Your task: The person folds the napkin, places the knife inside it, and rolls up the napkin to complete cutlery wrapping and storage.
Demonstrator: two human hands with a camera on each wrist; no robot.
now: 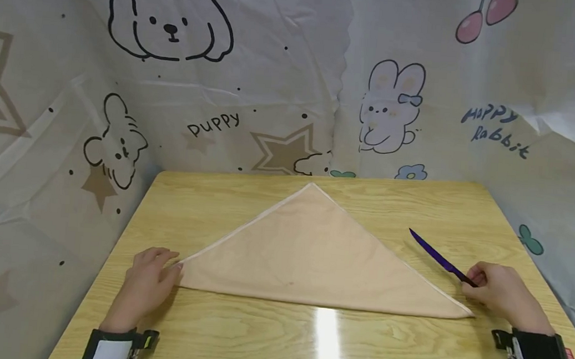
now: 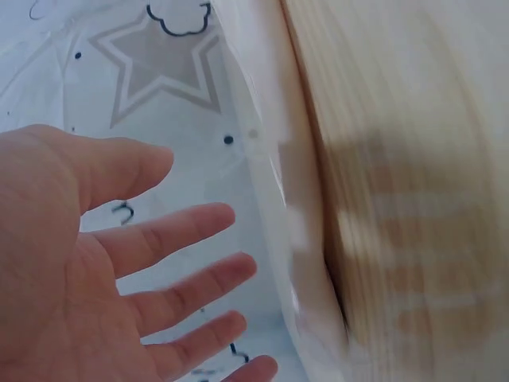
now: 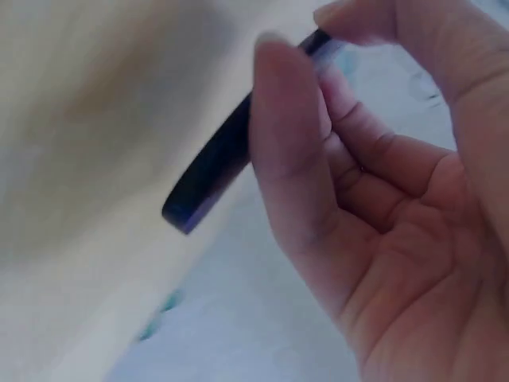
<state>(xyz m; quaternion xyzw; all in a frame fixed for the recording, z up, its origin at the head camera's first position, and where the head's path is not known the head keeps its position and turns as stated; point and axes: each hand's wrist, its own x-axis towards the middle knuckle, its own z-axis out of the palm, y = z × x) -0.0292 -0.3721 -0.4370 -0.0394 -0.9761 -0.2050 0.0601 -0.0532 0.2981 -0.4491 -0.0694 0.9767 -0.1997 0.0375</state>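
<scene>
A beige cloth with a white edge [image 1: 307,253] lies on the table, folded into a triangle with its long side toward me. By its left corner is my left hand [image 1: 147,281], whose thumb tip is at or just above the corner; contact is unclear. Spread, fairly straight fingers of that hand [image 2: 187,298] show in the left wrist view. My right hand [image 1: 502,292] pinches the dark handle of a purple-bladed knife [image 1: 432,252] between thumb and fingers, right of the cloth. In the right wrist view the handle end [image 3: 211,175] sticks out past a fingertip.
The wood-grain table [image 1: 236,337] has a bright reflection near its front middle. Printed sheets with cartoon drawings [image 1: 275,62] hang behind it and at both sides. Black bands sit on both wrists, including the right wristband [image 1: 538,353].
</scene>
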